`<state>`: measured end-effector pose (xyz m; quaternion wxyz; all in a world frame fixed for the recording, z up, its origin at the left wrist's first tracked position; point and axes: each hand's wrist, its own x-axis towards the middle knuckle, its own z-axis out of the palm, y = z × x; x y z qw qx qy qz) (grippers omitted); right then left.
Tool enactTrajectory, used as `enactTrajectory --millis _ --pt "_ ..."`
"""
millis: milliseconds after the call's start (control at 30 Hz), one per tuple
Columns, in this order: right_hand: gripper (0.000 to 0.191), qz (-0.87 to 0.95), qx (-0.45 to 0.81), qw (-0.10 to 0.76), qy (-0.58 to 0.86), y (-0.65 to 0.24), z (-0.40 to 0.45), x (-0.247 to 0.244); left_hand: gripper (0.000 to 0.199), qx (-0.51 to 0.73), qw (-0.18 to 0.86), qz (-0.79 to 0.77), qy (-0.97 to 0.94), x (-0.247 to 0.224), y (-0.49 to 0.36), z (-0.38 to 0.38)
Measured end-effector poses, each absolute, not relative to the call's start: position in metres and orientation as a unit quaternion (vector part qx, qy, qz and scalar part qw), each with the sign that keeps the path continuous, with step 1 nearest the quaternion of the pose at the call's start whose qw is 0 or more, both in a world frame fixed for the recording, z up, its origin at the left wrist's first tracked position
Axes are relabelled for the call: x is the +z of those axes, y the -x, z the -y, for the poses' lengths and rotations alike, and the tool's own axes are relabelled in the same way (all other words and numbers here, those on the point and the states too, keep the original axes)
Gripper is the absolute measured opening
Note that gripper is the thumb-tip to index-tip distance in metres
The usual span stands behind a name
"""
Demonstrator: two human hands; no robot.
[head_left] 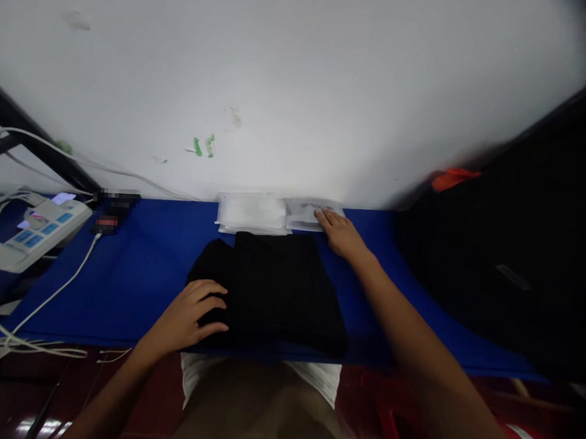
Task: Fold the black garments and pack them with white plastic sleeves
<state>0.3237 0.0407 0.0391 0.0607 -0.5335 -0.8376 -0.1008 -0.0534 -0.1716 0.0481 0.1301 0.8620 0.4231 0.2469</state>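
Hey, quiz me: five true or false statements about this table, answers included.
1. The left hand is at the black cloth's left side. True.
2. The right hand is on the black cloth. False: the right hand is on a translucent packet.
3. The table cover is green. False: the table cover is blue.
4. The white packets lie between the black cloth and the wall. True.
5. The power strip is right of the black cloth. False: the power strip is left.

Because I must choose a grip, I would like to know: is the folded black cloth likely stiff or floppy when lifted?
The black cloth is probably floppy, given its soft, uneven outline. Lying flat, it seems unlikely to roll.
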Motion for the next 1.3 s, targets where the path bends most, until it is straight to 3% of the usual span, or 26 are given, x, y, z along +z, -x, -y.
enactTrajectory --millis 133,300,400,467,600,833,933,1000,1133,1300 --pt "0.068 0.848 -0.068 0.063 0.522 -0.323 -0.028 0.036 0.020 0.220 0.131 -0.428 -0.867 0.040 0.059 0.176" --pt "0.050 0.898 0.075 0.171 0.399 -0.291 0.049 0.063 0.014 0.218 0.116 -0.429 -0.869 0.047 0.058 0.173" --pt "0.054 0.920 0.211 0.131 0.304 -0.278 0.103 0.071 0.011 0.217 0.121 -0.422 -0.872 0.058 0.059 0.172" --pt "0.058 0.913 0.234 0.110 0.316 -0.280 0.129 0.070 0.011 0.230 0.122 -0.428 -0.866 0.066 0.062 0.171" --pt "0.035 0.900 0.203 0.099 0.372 -0.300 0.146 0.069 0.009 0.279 0.103 -0.442 -0.846 0.071 0.069 0.166" --pt "0.024 0.867 0.160 0.178 0.438 -0.316 0.103 0.075 0.019 0.222 0.019 -0.539 -0.812 0.067 0.062 0.129" --pt "0.023 0.855 0.114 0.195 0.468 -0.308 0.072 0.066 0.035 0.116 -0.001 -0.638 -0.761 0.074 0.053 0.106" --pt "0.026 0.843 0.082 0.208 0.489 -0.301 0.052 0.060 0.035 0.067 -0.015 -0.664 -0.745 0.080 0.045 0.092" --pt "0.034 0.838 0.033 0.207 0.504 -0.288 0.022 0.053 0.029 0.101 -0.030 -0.654 -0.749 0.081 0.024 0.070" --pt "0.039 0.845 0.067 0.150 0.509 -0.281 0.001 0.049 0.035 0.138 0.056 -0.630 -0.762 0.065 0.009 0.049"
